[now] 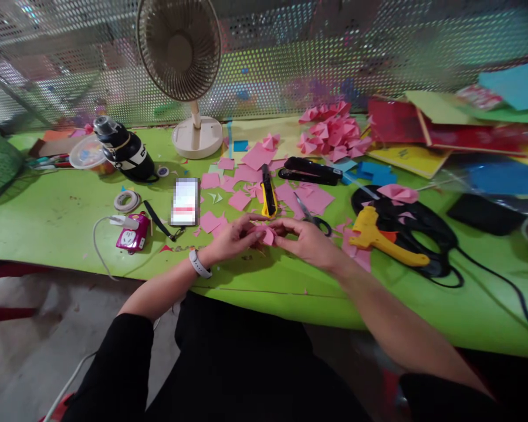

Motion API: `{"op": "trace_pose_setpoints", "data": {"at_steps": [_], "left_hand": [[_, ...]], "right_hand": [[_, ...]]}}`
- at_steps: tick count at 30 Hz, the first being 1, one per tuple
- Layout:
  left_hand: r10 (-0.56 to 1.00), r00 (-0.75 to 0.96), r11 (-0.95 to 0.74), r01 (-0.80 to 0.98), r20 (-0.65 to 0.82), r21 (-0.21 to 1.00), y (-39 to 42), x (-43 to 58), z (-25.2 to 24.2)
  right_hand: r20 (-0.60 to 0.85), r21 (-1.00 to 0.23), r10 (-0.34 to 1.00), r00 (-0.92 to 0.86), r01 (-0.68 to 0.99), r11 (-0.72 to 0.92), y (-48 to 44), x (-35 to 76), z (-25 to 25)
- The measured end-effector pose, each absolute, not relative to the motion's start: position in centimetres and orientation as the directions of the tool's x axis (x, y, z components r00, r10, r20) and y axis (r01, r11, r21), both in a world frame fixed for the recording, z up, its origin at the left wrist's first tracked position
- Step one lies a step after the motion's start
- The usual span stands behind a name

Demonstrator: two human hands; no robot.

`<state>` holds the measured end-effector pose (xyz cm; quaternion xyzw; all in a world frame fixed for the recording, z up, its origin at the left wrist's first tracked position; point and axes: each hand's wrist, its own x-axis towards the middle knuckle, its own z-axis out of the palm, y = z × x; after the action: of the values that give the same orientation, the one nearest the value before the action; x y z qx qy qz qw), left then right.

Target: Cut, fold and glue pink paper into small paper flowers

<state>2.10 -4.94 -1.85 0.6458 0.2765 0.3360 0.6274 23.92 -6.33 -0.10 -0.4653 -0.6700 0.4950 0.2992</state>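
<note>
Between my two hands is a small folded pink paper piece (269, 235), close above the table's front part. My left hand (237, 237) pinches its left side with thumb and fingers. On the other side, the fingers of my right hand (303, 239) are closed on the same piece. A yellow and black box cutter (268, 193) lies just beyond my fingertips. Scissors (314, 217) with dark handles rest beside my right hand. Pink paper squares (240, 200) and scraps spread around. Farther back is a heap of folded pink paper pieces (334, 132).
A black stapler (310, 171) lies behind the scissors. At right, a yellow glue gun (387, 240) rests on a black tray (440, 234) with a cord. Leftward are a phone (185, 202), a pink power adapter (132, 234), tape (127, 201), a black bottle (125, 149) and a fan (196, 136).
</note>
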Motion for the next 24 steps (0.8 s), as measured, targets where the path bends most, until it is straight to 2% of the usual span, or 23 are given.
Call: {"op": "trace_pose_setpoints", "data": {"at_steps": [6,11,17,24], "left_hand": [[0.804,0.575,-0.093,-0.135,0.154,0.987,-4.8,2.0,-1.9],[0.81,0.54,-0.189,-0.13,0.229,0.973,-4.7,2.0,-1.8],[0.842,0.52,-0.141,-0.049,0.146,0.989,-4.7,1.9,-2.0],[0.84,0.525,-0.12,-0.068,0.138,0.99,-4.5,1.6,-2.1]], "right_hand": [[-0.071,-0.986,0.949,-0.306,0.167,-0.02,-6.2,23.8,-0.6],[-0.105,-0.984,0.944,-0.311,0.167,-0.054,-6.5,23.8,-0.5],[-0.089,-0.982,0.941,-0.326,0.185,-0.029,-7.1,23.1,-0.1],[-0.064,-0.983,0.944,-0.322,0.182,-0.004,-7.2,22.7,-0.4]]}}
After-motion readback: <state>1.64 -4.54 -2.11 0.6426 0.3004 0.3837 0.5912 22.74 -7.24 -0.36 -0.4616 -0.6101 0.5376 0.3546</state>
